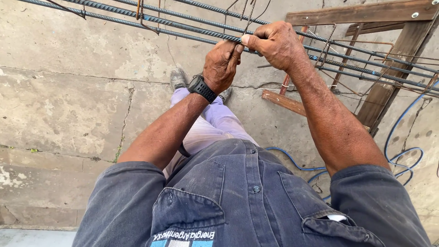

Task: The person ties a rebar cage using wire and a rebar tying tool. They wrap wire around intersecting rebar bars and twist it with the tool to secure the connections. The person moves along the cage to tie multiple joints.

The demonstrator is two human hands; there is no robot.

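Observation:
Several long ribbed steel rebars [137, 18] run across the top of the head view, from upper left down to the right, with rusty wire stirrups [329, 45] looped around them. My left hand [222, 64], with a black wristwatch [202, 88], is closed on a rebar where thin tie wire [249, 16] sticks up. My right hand [274, 43] is clenched right beside it, its thumb pressing against the same rebar and wire. The two hands touch each other. What the fingers pinch underneath is hidden.
A wooden trestle [388, 68] supports the rebars at the right. A blue hose [402, 151] curls on the cracked concrete floor [68, 105]. A loose wooden piece [283, 101] lies below the bars. My legs and shoes [178, 78] stand beneath the hands.

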